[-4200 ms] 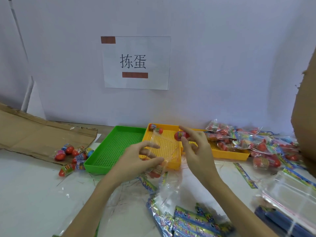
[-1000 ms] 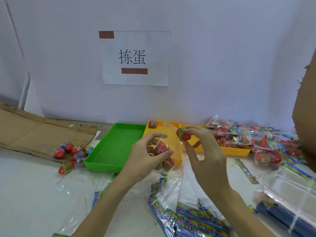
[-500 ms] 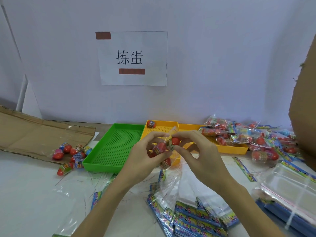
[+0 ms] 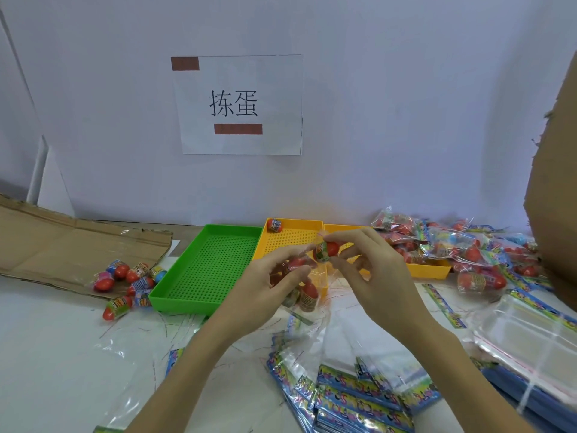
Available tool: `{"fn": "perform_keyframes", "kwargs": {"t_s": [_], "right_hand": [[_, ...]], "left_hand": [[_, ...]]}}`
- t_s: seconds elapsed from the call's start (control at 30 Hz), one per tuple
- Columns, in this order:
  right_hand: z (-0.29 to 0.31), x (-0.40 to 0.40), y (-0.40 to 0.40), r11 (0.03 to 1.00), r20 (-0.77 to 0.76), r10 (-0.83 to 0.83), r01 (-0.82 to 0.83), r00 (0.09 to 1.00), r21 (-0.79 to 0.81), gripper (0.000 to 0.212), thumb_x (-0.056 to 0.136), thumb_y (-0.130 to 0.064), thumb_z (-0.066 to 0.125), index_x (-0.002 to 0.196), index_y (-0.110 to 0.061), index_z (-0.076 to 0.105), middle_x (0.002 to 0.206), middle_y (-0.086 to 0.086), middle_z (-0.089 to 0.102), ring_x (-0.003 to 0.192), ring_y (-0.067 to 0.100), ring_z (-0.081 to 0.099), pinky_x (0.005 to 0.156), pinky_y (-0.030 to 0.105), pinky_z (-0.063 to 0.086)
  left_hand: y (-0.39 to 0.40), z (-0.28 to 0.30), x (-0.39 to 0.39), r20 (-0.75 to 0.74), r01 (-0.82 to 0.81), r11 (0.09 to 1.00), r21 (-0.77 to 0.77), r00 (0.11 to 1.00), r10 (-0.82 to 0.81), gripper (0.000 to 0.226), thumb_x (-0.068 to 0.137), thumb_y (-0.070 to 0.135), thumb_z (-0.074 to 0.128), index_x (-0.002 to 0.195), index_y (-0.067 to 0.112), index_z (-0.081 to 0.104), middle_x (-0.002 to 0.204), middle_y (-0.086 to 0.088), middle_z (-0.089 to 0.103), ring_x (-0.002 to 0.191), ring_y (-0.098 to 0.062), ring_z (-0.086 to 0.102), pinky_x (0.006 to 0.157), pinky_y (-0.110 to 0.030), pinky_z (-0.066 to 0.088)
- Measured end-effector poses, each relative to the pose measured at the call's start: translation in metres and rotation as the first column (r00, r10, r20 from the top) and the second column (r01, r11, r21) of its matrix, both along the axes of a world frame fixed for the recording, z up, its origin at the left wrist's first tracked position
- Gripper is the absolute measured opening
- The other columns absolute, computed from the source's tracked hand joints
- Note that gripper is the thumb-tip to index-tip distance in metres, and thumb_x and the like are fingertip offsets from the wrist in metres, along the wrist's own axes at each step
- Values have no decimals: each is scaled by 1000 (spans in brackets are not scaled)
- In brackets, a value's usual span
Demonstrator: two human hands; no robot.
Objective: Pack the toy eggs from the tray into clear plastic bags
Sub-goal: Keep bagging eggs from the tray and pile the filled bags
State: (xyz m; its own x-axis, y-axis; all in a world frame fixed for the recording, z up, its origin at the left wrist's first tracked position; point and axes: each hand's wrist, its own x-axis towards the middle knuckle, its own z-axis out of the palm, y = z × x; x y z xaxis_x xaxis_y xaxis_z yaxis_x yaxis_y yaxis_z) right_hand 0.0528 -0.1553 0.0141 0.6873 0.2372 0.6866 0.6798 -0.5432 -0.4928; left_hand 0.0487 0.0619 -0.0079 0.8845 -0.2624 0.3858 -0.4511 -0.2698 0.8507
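Observation:
My left hand (image 4: 265, 289) grips the mouth of a clear plastic bag (image 4: 307, 296) that hangs in front of the yellow tray (image 4: 293, 237), with red toy eggs inside it. My right hand (image 4: 374, 270) pinches a red toy egg (image 4: 325, 250) with a green label right at the bag's opening, touching my left fingertips. One more egg (image 4: 274, 225) lies in the yellow tray's far left corner.
An empty green tray (image 4: 212, 264) sits left of the yellow one. Loose eggs (image 4: 131, 279) lie by flat cardboard (image 4: 62, 242) at left. Filled bags (image 4: 452, 245) pile up at right over a second yellow tray (image 4: 434, 270). Empty bags (image 4: 352, 389) and a clear stack (image 4: 537, 345) lie near me.
My right hand carried an egg leftward to the bag's mouth. The bag in my left hand now holds more eggs than 4 seconds ago.

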Motion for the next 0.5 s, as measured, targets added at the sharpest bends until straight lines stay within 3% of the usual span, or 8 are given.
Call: {"fn": "perform_keyframes", "kwargs": {"t_s": [0.07,0.13,0.3,0.4,0.5], "right_hand": [[2,-1,1,995,-33,-5,8,999,101,28,97,-8,69,121,-22,69,113,-9,61,81,7,71,74,21,58],[4,-2,1,992,-42,-32,37,999,124,27,97,-10,69,121,-23,69,113,-10,59,79,8,71,74,22,59],[10,-3,-4,998,29,-55,56,998,-18,25,96,-8,71,119,-16,71,109,-3,59,79,10,67,69,19,54],[13,-3,-8,998,-19,20,-21,1000,-58,23,95,-10,71,116,-18,72,107,-6,62,83,11,66,71,21,53],[15,-4,-13,995,-161,83,-91,983,-43,21,97,-13,69,115,-24,72,109,-13,64,89,10,66,72,22,53]], "left_hand": [[-1,0,0,1,21,1000,12,1000,-21,46,101,35,59,147,31,58,121,7,74,105,-15,73,91,-29,58],[-1,1,-1,7,29,999,18,1000,-29,49,101,35,57,149,33,54,126,6,71,111,-17,70,99,-33,57],[-3,-1,-1,22,35,999,30,999,-35,52,100,36,56,151,33,49,128,5,68,116,-21,66,105,-41,54],[-3,-1,-2,32,26,999,19,999,-27,53,100,34,56,152,31,49,124,3,66,111,-23,67,101,-42,56],[-4,0,-2,51,26,1000,9,998,-27,51,100,32,57,150,33,50,119,8,66,104,-16,69,95,-34,59]]}}
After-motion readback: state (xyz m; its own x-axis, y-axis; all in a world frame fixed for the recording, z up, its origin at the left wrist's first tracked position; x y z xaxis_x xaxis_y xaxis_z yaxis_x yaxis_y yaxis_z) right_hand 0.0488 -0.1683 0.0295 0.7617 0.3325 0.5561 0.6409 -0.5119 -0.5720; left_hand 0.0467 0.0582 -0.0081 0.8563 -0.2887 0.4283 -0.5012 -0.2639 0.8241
